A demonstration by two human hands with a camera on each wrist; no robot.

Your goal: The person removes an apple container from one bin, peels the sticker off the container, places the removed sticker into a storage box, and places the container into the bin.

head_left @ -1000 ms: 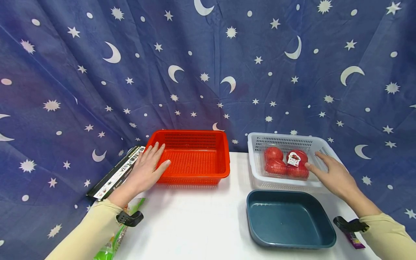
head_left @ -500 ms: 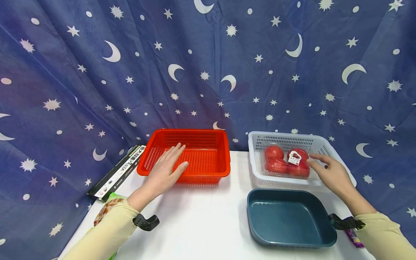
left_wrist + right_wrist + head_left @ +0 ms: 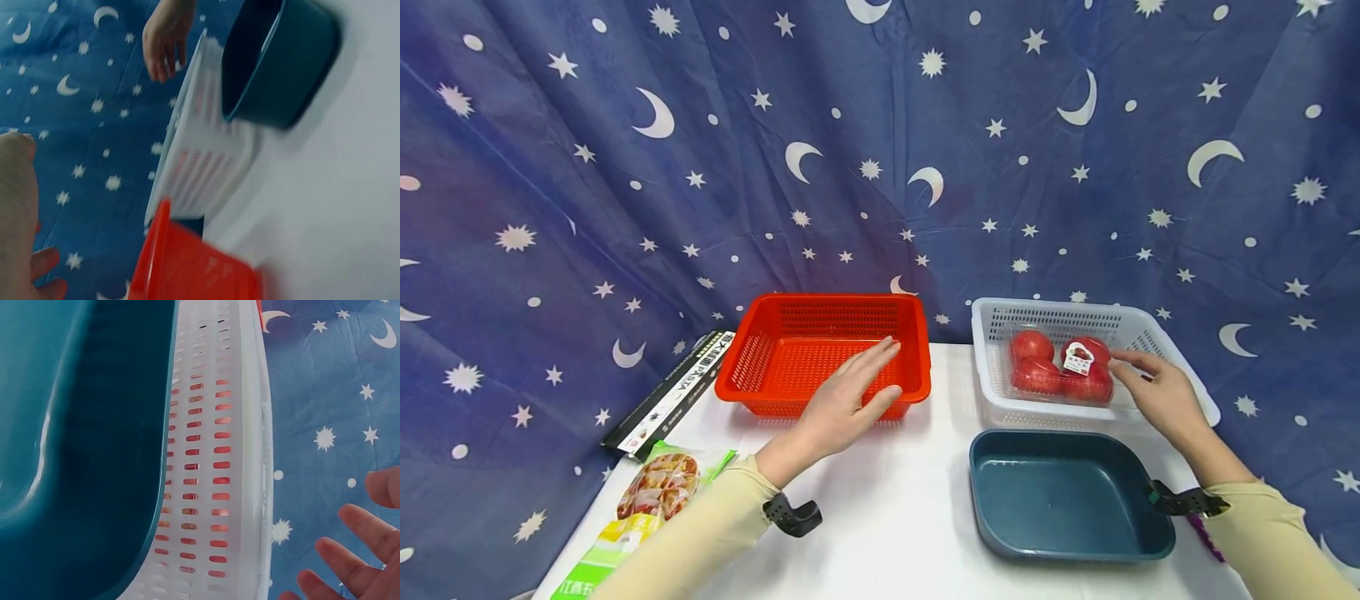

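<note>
My left hand (image 3: 846, 404) hovers over the front of the red basket (image 3: 741, 400), fingers straight and nothing in them. In the left wrist view, the same red basket (image 3: 187, 269) shows at the bottom. My right hand (image 3: 1161, 396) reaches over the right side of the white basket (image 3: 985, 367), fingertips right at a clear pack of tomatoes (image 3: 1037, 379) with a white label. From the right wrist camera, the fingers (image 3: 353, 550) are spread above the rim of the white basket (image 3: 250, 456), and red shows through its slots.
A dark teal tub (image 3: 1067, 500) stands in front of the white basket. At the left lie a black pasta box (image 3: 673, 396) and a green-edged food packet (image 3: 658, 492). A purple packet (image 3: 1206, 537) is partly hidden by my right forearm. A starry blue curtain (image 3: 880, 150) hangs behind.
My left hand has moved right across the red basket's front, uncovering the food packet. My right hand has shifted slightly left, its fingertips nearer the tomato pack.
</note>
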